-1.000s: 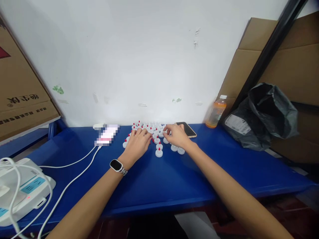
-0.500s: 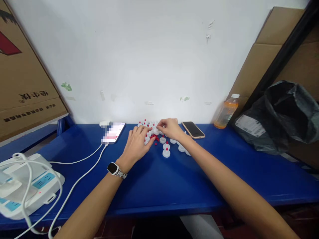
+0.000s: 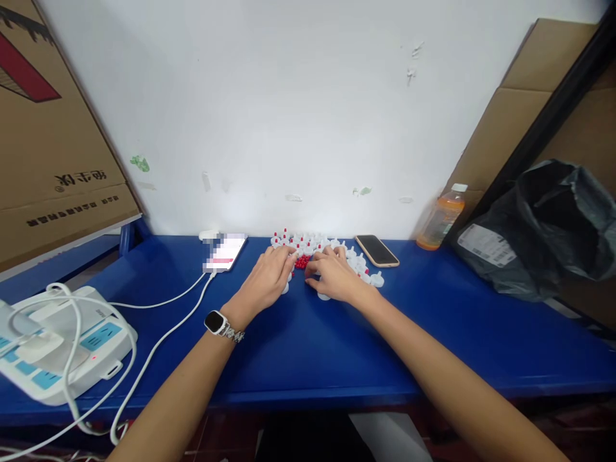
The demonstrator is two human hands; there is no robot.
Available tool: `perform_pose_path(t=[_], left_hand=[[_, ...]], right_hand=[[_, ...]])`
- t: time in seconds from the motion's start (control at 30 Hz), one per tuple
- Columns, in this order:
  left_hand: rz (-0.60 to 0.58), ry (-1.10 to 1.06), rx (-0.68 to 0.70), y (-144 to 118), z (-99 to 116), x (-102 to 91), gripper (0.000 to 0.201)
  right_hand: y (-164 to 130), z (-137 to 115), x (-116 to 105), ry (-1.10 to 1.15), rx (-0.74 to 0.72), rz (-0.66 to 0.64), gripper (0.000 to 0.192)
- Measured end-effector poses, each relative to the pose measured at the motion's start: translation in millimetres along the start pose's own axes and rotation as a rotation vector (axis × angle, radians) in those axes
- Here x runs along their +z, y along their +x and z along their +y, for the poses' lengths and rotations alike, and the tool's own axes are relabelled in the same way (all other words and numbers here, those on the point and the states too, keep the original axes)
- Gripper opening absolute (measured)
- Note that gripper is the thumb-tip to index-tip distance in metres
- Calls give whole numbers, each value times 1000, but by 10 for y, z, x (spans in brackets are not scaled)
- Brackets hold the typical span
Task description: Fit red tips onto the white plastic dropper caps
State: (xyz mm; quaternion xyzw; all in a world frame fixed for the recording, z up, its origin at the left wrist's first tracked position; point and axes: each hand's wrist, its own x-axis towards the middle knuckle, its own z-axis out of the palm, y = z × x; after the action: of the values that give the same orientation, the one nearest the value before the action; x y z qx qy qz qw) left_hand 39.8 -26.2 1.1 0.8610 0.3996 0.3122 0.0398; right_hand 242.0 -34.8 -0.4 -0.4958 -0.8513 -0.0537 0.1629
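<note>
Both hands rest on the blue table (image 3: 308,346) at 12 o'clock, meeting over a small heap of red pieces (image 3: 302,261) among the white caps (image 3: 308,242). The left hand (image 3: 269,280) lies loosely curled; whether the right hand (image 3: 332,274) pinches anything cannot be told. Small fingertip pinches would spare neighbouring caps. Half a second ago the right hand was raised farther back.

White caps and red plugs on the blue desk

Small round white caps (image 3: 359,262), many topped with a red plug, stand clustered near the wall; loose red plugs (image 3: 302,261) lie heaped among them.
</note>
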Motion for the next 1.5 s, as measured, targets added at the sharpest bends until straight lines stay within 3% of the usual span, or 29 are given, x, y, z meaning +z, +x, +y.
perform_pose_path(t=[0.2,0.4,0.6,0.77,1.03,1.5], left_hand=[[-28,-32,-41,-32,66,-25,33],[-52,19,-44,-46,13,27,30],[-58,25,-38,-38,19,40,28],[-71,47,-21,-36,39,33,25],[-61,46,-6,-27,13,56,23],[-70,25,-1,-29,66,62,25]], right_hand=[[40,-2,42,-2,-27,-14,12],[-31,105,-42,90,84,72,16],[-53,60,-59,26,53,-15,21],[26,2,20,-44,28,-61,11],[-55,83,-60,27,77,25,19],[-26,70,-8,23,113,-86,15]])
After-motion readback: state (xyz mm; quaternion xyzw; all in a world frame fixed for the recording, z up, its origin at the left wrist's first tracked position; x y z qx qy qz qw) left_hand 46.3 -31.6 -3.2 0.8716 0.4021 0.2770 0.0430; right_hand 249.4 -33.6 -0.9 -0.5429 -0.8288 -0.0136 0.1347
